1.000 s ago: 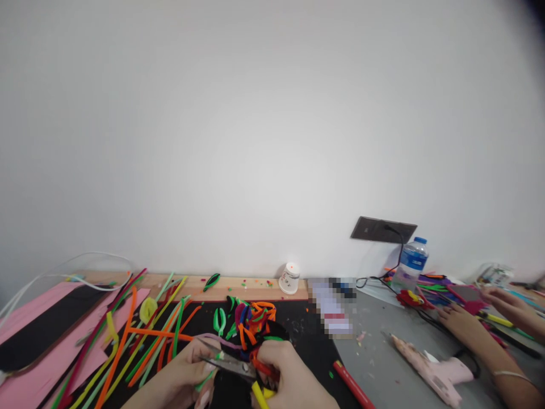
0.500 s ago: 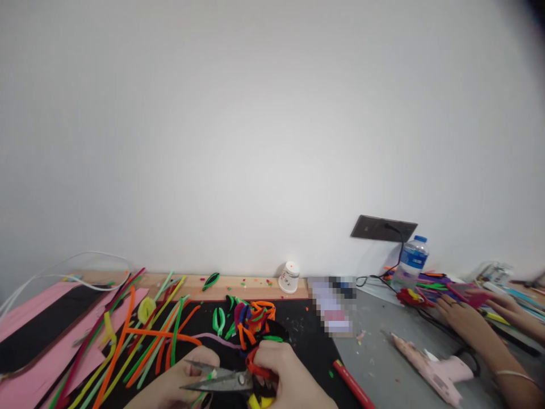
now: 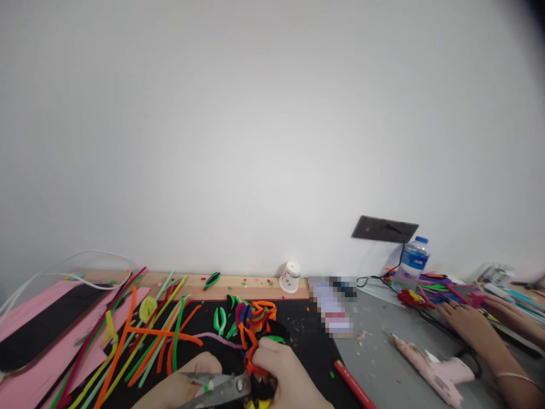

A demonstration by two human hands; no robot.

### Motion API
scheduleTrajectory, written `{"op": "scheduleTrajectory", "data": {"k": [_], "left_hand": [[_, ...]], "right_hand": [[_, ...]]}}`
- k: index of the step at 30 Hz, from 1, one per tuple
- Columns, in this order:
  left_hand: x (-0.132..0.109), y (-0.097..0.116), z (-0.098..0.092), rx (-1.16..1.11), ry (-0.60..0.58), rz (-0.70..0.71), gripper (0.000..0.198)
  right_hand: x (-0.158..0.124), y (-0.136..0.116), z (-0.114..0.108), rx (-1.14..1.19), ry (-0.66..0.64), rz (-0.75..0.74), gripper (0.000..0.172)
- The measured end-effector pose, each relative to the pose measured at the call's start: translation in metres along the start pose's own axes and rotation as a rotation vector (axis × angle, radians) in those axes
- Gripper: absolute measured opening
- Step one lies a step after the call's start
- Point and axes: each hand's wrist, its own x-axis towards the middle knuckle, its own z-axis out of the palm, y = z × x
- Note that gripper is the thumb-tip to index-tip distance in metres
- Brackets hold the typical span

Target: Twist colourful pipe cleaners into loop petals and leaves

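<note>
Scissors (image 3: 225, 392): at bottom centre of frame, with blades wide apart | right hand (image 3: 279, 372): grips handles, fingers curled round | left hand (image 3: 187, 379): behind blades, cannot tell any hold | pipe cleaners (image 3: 128, 329): strewn lower left | glue gun (image 3: 432, 366): lies lower right

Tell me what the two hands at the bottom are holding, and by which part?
The right hand holds scissors by the handles. The left hand is partly hidden behind the blades, so I can't tell what, if anything, it holds.
</note>
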Motion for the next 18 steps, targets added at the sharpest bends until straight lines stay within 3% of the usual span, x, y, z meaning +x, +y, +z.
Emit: {"op": "scheduleTrajectory", "data": {"k": [7,10,14,18], "left_hand": [[0.001,0.009,0.010,-0.018,-0.047,0.077,0.032],[0.003,0.013,0.012,0.021,-0.007,0.103,0.035],[0.002,0.019,0.019,0.045,-0.044,0.080,0.031],[0.002,0.027,0.025,0.036,-0.028,0.080,0.023]], "right_hand": [[-0.004,-0.010,-0.012,0.050,0.006,0.151,0.020],[-0.003,-0.011,-0.017,0.080,-0.010,0.148,0.025],[-0.003,-0.010,-0.017,0.139,-0.001,0.112,0.028],[-0.004,-0.004,-0.012,0.161,0.109,0.109,0.028]]}}
